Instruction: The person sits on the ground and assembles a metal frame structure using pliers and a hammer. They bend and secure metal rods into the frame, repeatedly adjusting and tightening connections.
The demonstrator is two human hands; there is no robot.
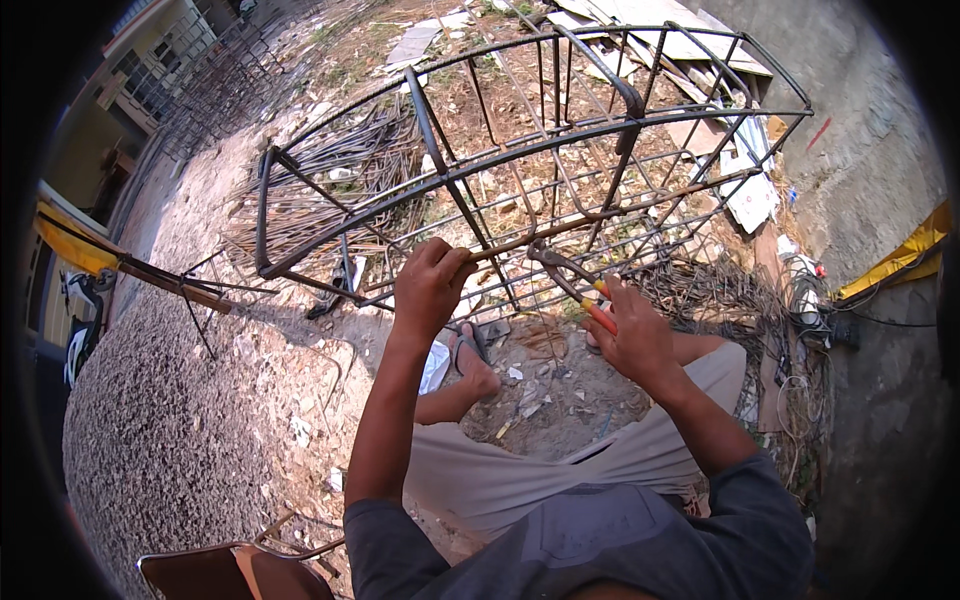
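Observation:
My left hand (pixel 432 285) is closed around the near end of a thin rusty steel rod (pixel 690 192), which slants away to the upper right along a rebar cage (pixel 632 104). In my right hand (pixel 640 335) are pincers (pixel 548 257) with orange and yellow handle grips. Their jaws sit at the rod's underside, a short way right of my left fist. Whether they bite on a tie wire there is too small to tell. The cage, long bars joined by bent stirrups, stretches across in front of me.
Loose rods (pixel 330 185) lie piled behind the cage's left part. More bent steel (pixel 710 300) is heaped at the right, near a grey wall (pixel 860 120). A yellow sheet (pixel 75 240) hangs at the left. Behind me stands a brown chair (pixel 200 575); rubble covers the ground.

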